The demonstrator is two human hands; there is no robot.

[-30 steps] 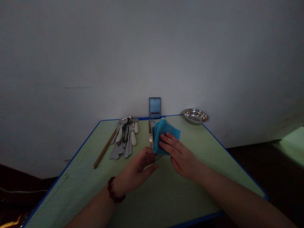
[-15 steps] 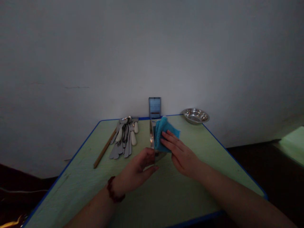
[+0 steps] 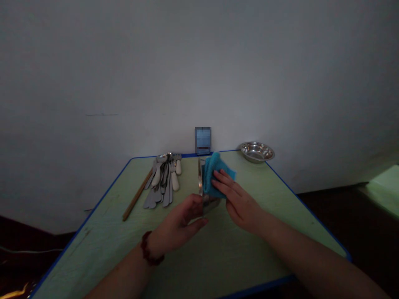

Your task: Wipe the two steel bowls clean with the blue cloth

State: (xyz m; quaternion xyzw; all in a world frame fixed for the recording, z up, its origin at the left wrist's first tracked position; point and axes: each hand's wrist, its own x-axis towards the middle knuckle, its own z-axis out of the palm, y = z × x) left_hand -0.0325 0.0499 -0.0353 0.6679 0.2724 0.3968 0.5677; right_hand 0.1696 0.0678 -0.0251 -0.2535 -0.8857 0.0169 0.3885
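My left hand [image 3: 183, 222], with a dark red bead bracelet at its wrist, grips the near rim of a shiny metal bowl [image 3: 200, 176]. The bowl is tipped on edge, its rim nearly upright and its opening towards the left. Against the bowl's outer side, my right hand [image 3: 240, 203] presses a folded blue cloth [image 3: 215, 176]. The fingers lie over the cloth, and much of the bowl is hidden behind it.
A pile of cutlery [image 3: 163, 178], with forks, spoons and knives, lies on the left of the pale green table [image 3: 243, 253], beside wooden chopsticks [image 3: 137, 197]. Another metal bowl [image 3: 257, 153] sits at the back right corner. A blurred screen [image 3: 203, 141] stands against the wall.
The blue cloth and my right fingers have shifted very slightly over the bowl's outside. The bowl's rim has turned a little; my left hand keeps its grip.
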